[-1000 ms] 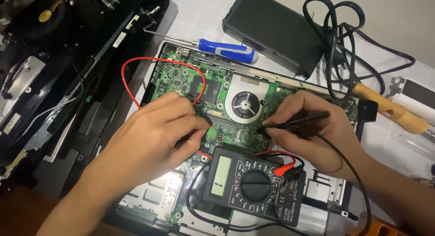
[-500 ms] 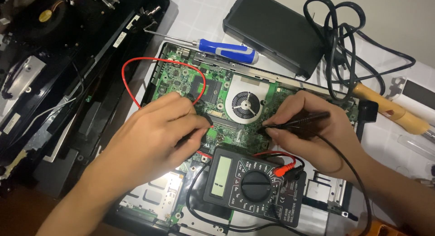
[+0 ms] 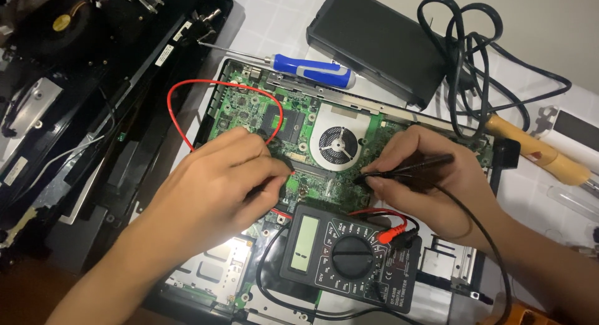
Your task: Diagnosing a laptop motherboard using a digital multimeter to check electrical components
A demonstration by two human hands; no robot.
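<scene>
Right now you are pressing both meter probes onto the green circuit board (image 3: 299,138) of the opened laptop. Your left hand (image 3: 218,188) is pinching the red probe (image 3: 291,173), fingers closed around it, its tip touching the board just left of the round cooling fan (image 3: 337,141). Your right hand (image 3: 430,181) is gripping the black probe (image 3: 412,167) like a pen, fingers clamped on its shaft, with the tip resting on the board just right of the fan. The multimeter (image 3: 349,256) is lying on the lower part of the laptop, between your wrists, and its grey screen is showing no figure that can be made out. Judging by this, the laptop is already open and the probing is under way, while a readable result is not showing. A blue-handled screwdriver (image 3: 312,69) is lying untouched beyond the board, near a black box (image 3: 374,41).
</scene>
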